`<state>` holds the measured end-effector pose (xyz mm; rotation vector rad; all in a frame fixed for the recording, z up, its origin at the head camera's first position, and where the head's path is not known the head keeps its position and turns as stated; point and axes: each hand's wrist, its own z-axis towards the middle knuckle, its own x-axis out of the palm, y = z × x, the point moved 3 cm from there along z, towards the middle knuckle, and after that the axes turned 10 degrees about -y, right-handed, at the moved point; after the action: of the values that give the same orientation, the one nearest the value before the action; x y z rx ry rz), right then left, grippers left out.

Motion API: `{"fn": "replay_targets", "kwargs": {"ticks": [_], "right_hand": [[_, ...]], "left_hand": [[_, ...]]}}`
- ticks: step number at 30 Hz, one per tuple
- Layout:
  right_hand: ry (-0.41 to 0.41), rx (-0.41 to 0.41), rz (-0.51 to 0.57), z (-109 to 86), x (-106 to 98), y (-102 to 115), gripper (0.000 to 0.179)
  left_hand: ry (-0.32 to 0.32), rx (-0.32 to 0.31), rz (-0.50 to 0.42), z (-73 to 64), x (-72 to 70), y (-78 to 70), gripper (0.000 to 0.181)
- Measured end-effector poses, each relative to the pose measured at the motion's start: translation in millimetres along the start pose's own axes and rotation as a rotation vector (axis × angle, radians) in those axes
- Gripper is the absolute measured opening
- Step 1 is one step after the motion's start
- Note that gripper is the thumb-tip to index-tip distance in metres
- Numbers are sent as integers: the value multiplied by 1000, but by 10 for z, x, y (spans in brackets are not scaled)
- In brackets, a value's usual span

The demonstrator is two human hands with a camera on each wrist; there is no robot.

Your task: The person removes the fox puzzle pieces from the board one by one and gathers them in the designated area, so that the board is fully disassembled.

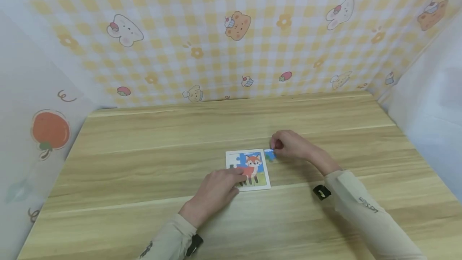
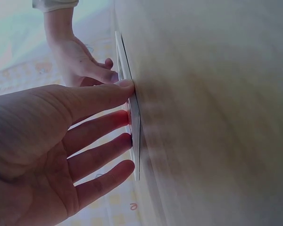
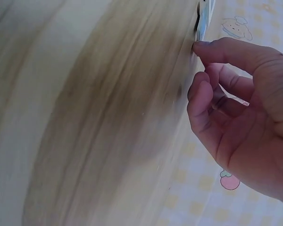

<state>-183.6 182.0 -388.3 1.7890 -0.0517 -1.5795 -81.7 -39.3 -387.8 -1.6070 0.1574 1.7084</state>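
Note:
A small fox jigsaw puzzle [image 1: 253, 165] lies flat in its white-edged tray [image 1: 268, 176] on the table. At its upper left, a pale section shows the outline of a gap. My left hand [image 1: 216, 187] rests over the lower left of the puzzle, and its fingers [image 2: 101, 127] extend fairly straight to the tray in the left wrist view. Just right of the tray, my right hand [image 1: 293, 145] pinches a blue and green puzzle piece [image 1: 269, 155] by its right side. The right fingers partly cover that piece; in the right wrist view thumb and fingertip meet at its edge.
The light wood table [image 1: 151, 139] extends around the puzzle on all sides. Behind it hangs a yellow checked cloth [image 1: 209, 63] with cartoon prints. A white sheet [image 1: 433, 83] borders the right side, and another with a printed fruit stands at left.

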Motion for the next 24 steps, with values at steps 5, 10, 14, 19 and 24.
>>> {"fn": "replay_targets", "kwargs": {"ticks": [5, 10, 14, 19, 24], "right_hand": [[5, -15, 16, 3, 12, 19, 11], [16, -5, 25, 3, 24, 23, 10], [20, 11, 53, -9, 32, 5, 9], [12, 40, 89, -25, 44, -21, 9], [-6, 62, 87, -28, 31, -35, 8]], "left_hand": [[2, 1, -6, -4, -13, -5, 35], [10, -5, -2, -4, -16, -7, 34], [21, -17, -7, 6, -5, -3, 34], [32, -30, -18, 5, -5, -2, 34], [17, -22, -18, 9, -3, 4, 34]]}}
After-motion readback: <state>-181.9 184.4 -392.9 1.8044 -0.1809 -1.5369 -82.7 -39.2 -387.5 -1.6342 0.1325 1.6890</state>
